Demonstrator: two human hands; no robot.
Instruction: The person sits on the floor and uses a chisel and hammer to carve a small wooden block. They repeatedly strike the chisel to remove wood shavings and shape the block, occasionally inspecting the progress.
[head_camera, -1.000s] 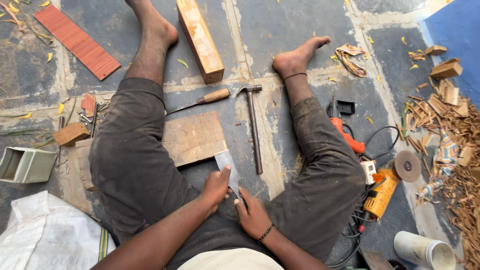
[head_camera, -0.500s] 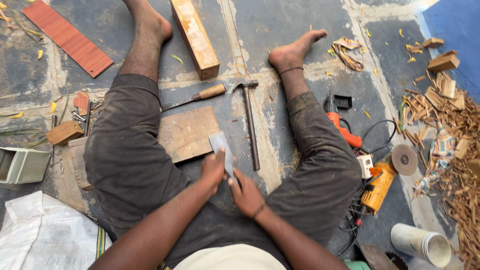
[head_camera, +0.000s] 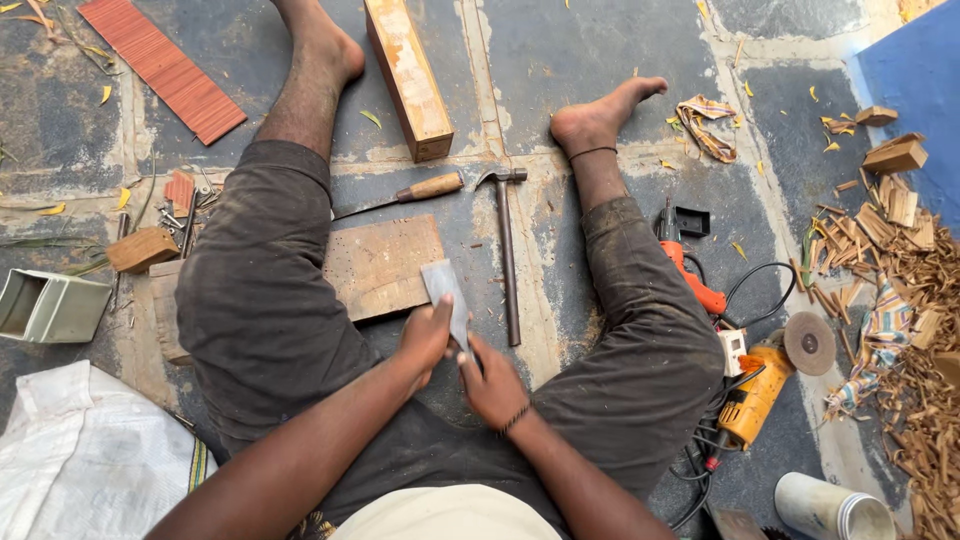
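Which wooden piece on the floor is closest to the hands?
The flat square board, lying between the legs just above the left hand. The long block lies farther up near the feet, and the small block sits beyond the left leg.

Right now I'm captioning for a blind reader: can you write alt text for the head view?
Seated on a stone floor, a person grips a flat grey blade with the left hand and right hand. A hammer, wooden board and chisel lie between the legs.

Bare floor ahead is hemmed by the wooden board (head_camera: 385, 265) left and hammer (head_camera: 506, 250) right.
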